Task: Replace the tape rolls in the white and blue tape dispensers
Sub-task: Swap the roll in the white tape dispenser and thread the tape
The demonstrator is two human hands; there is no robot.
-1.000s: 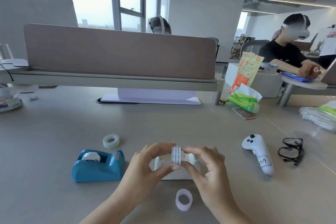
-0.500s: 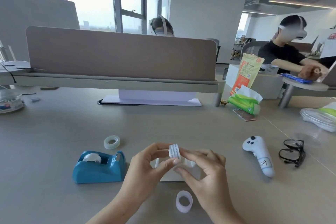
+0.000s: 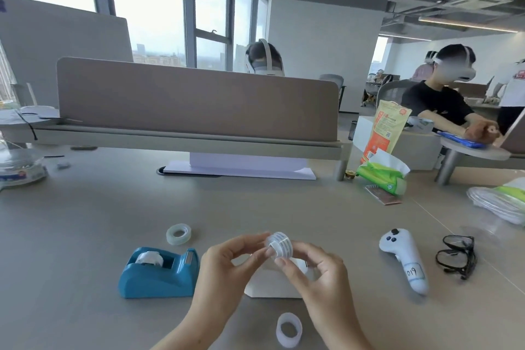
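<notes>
- A small tape roll (image 3: 279, 244) is pinched between both hands. It is gripped by thumb and forefinger of the left hand (image 3: 224, 267) from the left, and by the curled fingertips of the right hand (image 3: 321, 278) from the right and below.
- The roll has been turned since a second ago. Then its printed band was presented edge-on to the camera; now it is tilted, so that one round side face shows toward the left.
- From this it is judged that the roll is being oriented, or its loose end sought, before seating. No free tape end can be made out.
- The white tape dispenser (image 3: 272, 284) lies directly beneath the hands, near the front edge of the desk (image 3: 85, 236). It is largely hidden, so the state of its cradle cannot be told.
- A white ring (image 3: 289, 329) lies closer still to the front edge.
- The blue tape dispenser (image 3: 159, 273) stands to the left with a seated roll (image 3: 149, 258) in it, and a clear roll (image 3: 178, 233) lies just behind it. Its swap is judged not yet begun.
</notes>
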